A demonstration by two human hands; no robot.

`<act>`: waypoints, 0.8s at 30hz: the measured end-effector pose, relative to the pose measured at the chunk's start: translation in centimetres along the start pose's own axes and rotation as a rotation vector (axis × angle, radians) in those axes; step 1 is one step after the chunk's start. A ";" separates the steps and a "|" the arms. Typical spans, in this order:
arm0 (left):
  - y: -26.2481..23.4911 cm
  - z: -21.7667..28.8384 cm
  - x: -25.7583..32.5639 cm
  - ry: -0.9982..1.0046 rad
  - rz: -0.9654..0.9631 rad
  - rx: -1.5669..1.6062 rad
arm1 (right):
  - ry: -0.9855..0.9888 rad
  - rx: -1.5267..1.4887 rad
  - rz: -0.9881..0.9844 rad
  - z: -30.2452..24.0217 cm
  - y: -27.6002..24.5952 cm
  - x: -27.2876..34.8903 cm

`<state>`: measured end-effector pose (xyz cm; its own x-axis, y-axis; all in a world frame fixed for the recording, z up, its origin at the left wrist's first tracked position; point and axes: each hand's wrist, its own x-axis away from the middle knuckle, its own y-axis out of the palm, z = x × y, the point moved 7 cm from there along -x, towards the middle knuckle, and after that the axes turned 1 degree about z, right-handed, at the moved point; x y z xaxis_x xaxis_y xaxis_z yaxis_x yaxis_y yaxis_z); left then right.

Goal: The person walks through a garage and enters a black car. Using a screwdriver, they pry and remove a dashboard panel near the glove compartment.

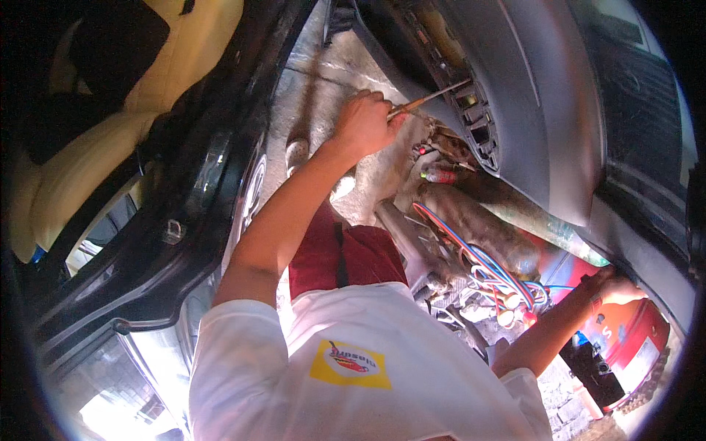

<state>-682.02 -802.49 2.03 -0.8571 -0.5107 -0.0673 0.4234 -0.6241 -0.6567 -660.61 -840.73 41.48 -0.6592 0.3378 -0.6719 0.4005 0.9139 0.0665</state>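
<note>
My left hand (365, 123) is closed around the amber handle of a screwdriver (418, 102). Its thin metal shaft reaches up and right into an opening with several slots (479, 126) in the grey inner panel of a car door (526, 110). Whether the tip touches anything is too small to tell. Low on the right, my right hand (619, 287) is at the bottom edge of the same door. Its fingers are in shadow and partly hidden against that edge.
To the left stand the car's dark door frame (173, 233) and a tan seat (88, 173). Beneath the door are grey cylinders (478, 220), red and blue hoses (485, 261), a plastic bottle (439, 176) and a red tank (636, 342). My shoes (342, 185) are on the concrete floor.
</note>
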 end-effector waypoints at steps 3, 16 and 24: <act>5.4 -5.1 0.1 -0.515 -0.432 0.796 | 0.007 -0.036 -0.064 0.8 -0.7 -1.8; 0.8 -0.8 0.1 -0.056 -0.070 0.037 | 0.041 0.047 0.059 -0.7 0.4 0.9; 6.6 -4.4 1.8 -0.715 -0.686 1.362 | 0.052 -0.021 -0.021 -1.6 2.0 1.6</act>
<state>-682.03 -804.93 -5.78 -0.8438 0.1443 0.5168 0.3099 -0.6552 0.6890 -661.88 -838.00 41.68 -0.7000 0.3290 -0.6338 0.3731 0.9253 0.0682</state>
